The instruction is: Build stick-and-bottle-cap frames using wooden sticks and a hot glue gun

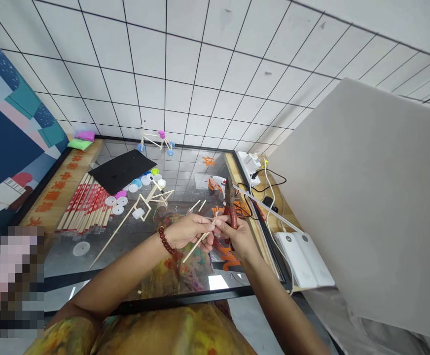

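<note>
Over the glass-topped table, my left hand (186, 231), with a beaded bracelet, pinches a thin wooden stick (193, 250) that slants down toward me. My right hand (241, 237) is wrapped around pliers (231, 203) with red handles, jaws pointing away from me. Its thumb and finger also meet at the upper end of the stick, touching my left fingertips. A small stick frame (151, 199) lies left of my hands, with a long stick and a white piece by it. Two short stick pieces (199, 206) rest just beyond my fingers.
Wrapped chopsticks (87, 207), a black sheet (122, 170) and small coloured tubs (145, 179) lie on the left. A stick model (156, 140) with blue wheels stands at the back. Cables and a white power bank (298, 261) are on the right, beside a large grey panel (370, 197).
</note>
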`<action>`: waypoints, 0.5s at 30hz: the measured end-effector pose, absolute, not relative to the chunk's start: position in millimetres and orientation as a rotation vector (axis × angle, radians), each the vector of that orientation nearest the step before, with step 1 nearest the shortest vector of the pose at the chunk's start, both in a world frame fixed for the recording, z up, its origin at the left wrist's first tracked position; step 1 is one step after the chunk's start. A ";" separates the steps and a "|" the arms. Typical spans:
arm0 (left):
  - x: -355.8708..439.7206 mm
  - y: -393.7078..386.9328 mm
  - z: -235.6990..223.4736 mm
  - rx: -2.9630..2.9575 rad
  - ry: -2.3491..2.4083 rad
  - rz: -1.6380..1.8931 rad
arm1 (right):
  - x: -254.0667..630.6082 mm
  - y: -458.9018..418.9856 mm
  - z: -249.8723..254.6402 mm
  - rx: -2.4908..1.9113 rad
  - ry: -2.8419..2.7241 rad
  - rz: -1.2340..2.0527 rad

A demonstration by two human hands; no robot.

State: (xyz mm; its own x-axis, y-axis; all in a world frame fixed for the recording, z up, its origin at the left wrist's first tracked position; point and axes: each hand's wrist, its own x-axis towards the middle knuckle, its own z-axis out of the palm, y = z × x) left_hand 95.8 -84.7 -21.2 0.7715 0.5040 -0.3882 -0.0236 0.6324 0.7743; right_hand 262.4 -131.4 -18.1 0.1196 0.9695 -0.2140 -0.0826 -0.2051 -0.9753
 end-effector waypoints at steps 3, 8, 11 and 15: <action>96.4 -85.9 -20.7 0.826 0.638 0.317 | 262.5 -130.1 -17.6 -1.343 -0.924 1.323; 94.6 -84.8 -23.1 0.779 0.624 0.285 | 272.8 -121.5 -17.3 -1.307 -0.864 1.195; 94.2 -82.4 -25.9 0.800 0.625 0.298 | 280.5 -117.9 -16.7 -1.327 -0.851 1.081; 97.4 -82.6 -25.8 0.891 0.674 0.331 | 285.0 -117.9 -20.3 -1.363 -0.925 1.049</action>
